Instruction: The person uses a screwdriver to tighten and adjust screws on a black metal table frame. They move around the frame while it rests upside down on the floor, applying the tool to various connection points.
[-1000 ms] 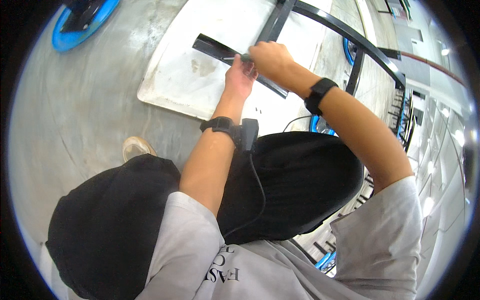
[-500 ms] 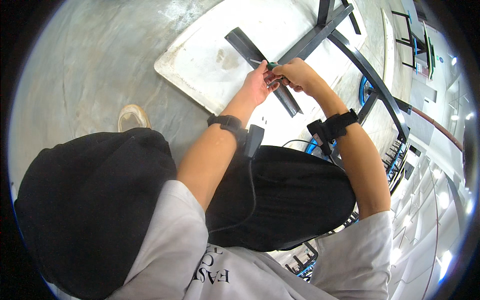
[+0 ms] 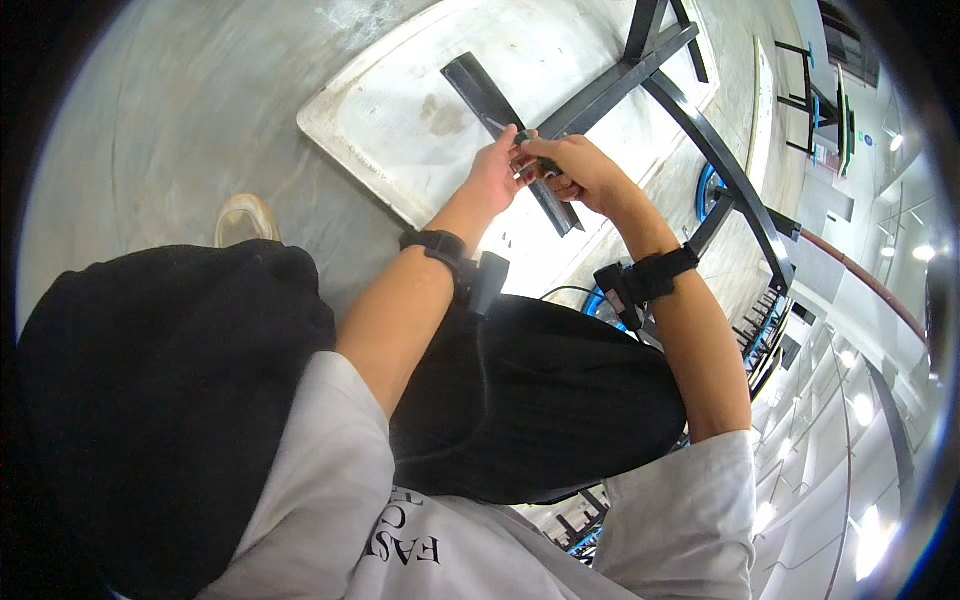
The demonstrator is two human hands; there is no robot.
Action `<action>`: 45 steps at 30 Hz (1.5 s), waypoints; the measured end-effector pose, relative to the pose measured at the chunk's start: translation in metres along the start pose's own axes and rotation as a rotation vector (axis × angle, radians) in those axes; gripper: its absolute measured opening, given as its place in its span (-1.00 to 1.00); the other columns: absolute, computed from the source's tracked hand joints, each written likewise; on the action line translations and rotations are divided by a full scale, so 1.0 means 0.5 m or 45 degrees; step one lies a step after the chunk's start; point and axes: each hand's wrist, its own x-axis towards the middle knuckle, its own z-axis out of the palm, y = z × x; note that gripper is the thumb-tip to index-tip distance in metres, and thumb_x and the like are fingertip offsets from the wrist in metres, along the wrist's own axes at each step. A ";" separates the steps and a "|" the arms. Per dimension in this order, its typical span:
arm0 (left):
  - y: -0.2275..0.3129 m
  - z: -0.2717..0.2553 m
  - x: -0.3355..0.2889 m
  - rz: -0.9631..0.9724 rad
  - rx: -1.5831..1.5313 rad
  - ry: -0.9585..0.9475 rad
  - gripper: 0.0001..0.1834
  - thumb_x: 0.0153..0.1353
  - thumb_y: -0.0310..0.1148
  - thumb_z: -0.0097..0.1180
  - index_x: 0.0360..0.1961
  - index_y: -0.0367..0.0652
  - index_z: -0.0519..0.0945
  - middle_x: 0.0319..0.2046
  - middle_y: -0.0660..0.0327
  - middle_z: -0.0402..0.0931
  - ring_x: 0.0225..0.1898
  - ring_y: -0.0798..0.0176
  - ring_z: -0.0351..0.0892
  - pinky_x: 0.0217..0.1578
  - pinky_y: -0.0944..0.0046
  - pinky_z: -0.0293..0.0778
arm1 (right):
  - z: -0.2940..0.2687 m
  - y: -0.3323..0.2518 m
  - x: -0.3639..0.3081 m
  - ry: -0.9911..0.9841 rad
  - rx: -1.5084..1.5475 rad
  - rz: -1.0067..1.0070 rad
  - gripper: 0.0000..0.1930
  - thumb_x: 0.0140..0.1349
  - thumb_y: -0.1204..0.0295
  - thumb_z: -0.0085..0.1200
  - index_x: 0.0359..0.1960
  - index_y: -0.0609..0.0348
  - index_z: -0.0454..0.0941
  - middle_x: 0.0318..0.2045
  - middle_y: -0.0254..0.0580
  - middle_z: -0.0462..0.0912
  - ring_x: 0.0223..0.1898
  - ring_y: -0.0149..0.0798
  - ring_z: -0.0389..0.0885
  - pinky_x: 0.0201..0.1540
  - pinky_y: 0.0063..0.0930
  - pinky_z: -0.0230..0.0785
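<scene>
A screwdriver (image 3: 524,138) with a green and black handle is between my two hands, its thin metal shaft lying over a black metal crosspiece (image 3: 470,85). My right hand (image 3: 585,172) is closed around the handle from the right. On the other side, my left hand (image 3: 490,180) has its thumb at the front of the handle, by the shaft, and its fingers bent underneath. The crosspiece slants below both hands and joins a black metal leg (image 3: 610,88). What the screwdriver's tip touches is too small to make out.
A white board (image 3: 385,120) with brown stains lies on the grey concrete floor (image 3: 160,130) beneath the frame. A curved black frame bar (image 3: 735,165) runs down the right, near a blue-rimmed wheel (image 3: 708,190). Black straps with small devices (image 3: 625,290) sit on my wrists.
The whole view has shifted slightly, so everything appears a little farther left. Both hands stay on the screwdriver, and the right hand has turned slightly.
</scene>
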 end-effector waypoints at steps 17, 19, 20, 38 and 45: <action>-0.004 -0.009 0.006 0.028 0.051 0.061 -0.67 0.27 -0.09 -0.22 -0.27 -0.07 0.50 -0.31 0.31 0.47 -0.29 0.34 0.36 -0.25 0.26 0.28 | 0.015 0.007 0.020 -0.081 0.602 0.154 -0.83 0.09 0.41 -0.02 -0.44 0.30 0.46 -0.71 -0.37 0.29 -0.81 -0.59 0.05 -0.80 -0.67 -0.16; -0.004 -0.008 0.001 0.017 0.050 0.038 -0.67 0.27 -0.08 -0.22 -0.25 -0.05 0.49 -0.31 0.32 0.44 -0.25 0.33 0.34 -0.19 0.26 0.27 | 0.020 0.011 0.016 0.010 0.508 0.088 -0.82 0.03 0.43 -0.01 -0.48 0.33 0.52 -0.72 -0.40 0.27 -0.79 -0.59 0.05 -0.76 -0.67 -0.17; -0.003 -0.007 -0.001 0.013 0.056 0.019 -0.68 0.27 -0.07 -0.21 -0.23 -0.03 0.48 -0.30 0.32 0.42 -0.21 0.31 0.33 -0.13 0.26 0.26 | 0.018 0.017 0.020 0.015 0.505 0.095 -0.82 0.03 0.43 -0.01 -0.48 0.33 0.52 -0.72 -0.40 0.27 -0.79 -0.59 0.05 -0.76 -0.67 -0.17; 0.071 0.081 -0.003 0.847 1.363 -0.186 -0.69 -0.02 -0.59 -0.23 -0.20 -0.32 0.41 -0.21 0.04 0.48 -0.13 0.13 0.44 -0.14 0.20 0.33 | 0.019 0.069 0.044 0.760 -0.043 -0.897 -0.65 0.01 0.40 -0.06 -0.16 0.32 0.41 -0.20 0.08 0.41 -0.22 -0.06 0.43 -0.20 -0.31 0.32; 0.173 0.107 -0.005 0.295 2.484 -0.744 -0.63 -0.09 -0.40 0.03 -0.18 -0.27 0.46 -0.27 0.08 0.52 -0.24 0.17 0.49 -0.21 0.29 0.38 | 0.023 -0.007 0.022 0.854 -0.353 -1.300 -0.53 0.06 0.21 -0.04 -0.05 0.29 0.32 -0.03 0.07 0.30 0.01 0.02 0.25 0.07 -0.22 0.06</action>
